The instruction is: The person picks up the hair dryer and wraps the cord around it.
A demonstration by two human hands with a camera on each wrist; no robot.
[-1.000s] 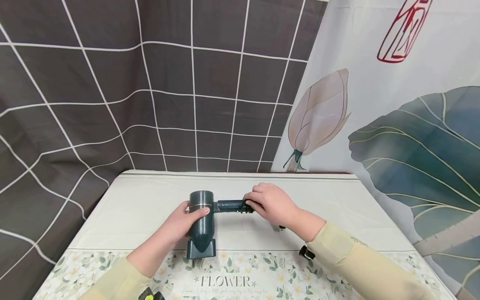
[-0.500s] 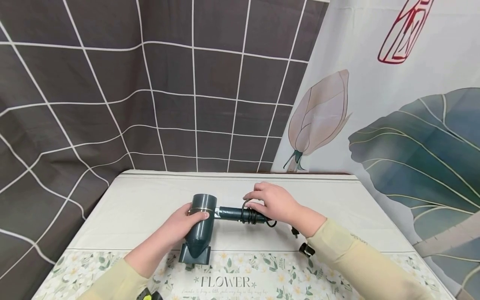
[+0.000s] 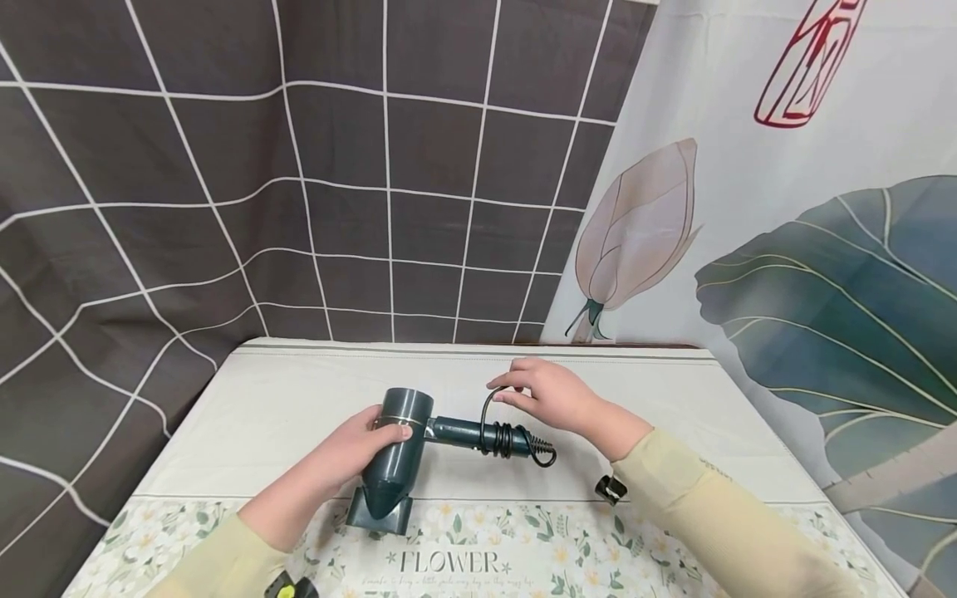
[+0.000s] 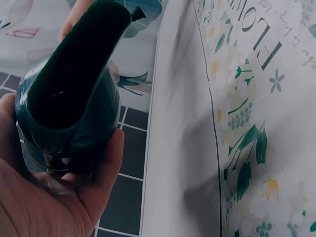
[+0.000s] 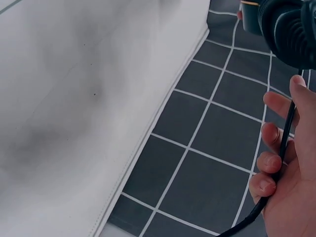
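Note:
A dark green hair dryer [image 3: 396, 465] is in my left hand [image 3: 347, 448], the thumb lying across its barrel. Its flat nozzle points toward me, and its mouth fills the upper left of the left wrist view. The handle [image 3: 456, 430] extends right, angled slightly downward, with the black cord [image 3: 504, 440] wound round it in several turns. Above the handle's end, my right hand [image 3: 557, 394] holds a raised loop of that cord between thumb and fingers. In the right wrist view the cord [image 5: 285, 140] runs along the palm under curled fingers.
Below the dryer is a white table cover [image 3: 299, 415] with a floral printed front part. A grey grid curtain [image 3: 426, 224] hangs behind the table's far edge. At right hangs a white cloth printed with a flower bud [image 3: 635, 224] and a large leaf.
My right hand has moved off the handle and up, drawing out a loop of cord. The dryer has tilted: its handle end is lower, its nozzle has swung left. The plug is now out of sight.

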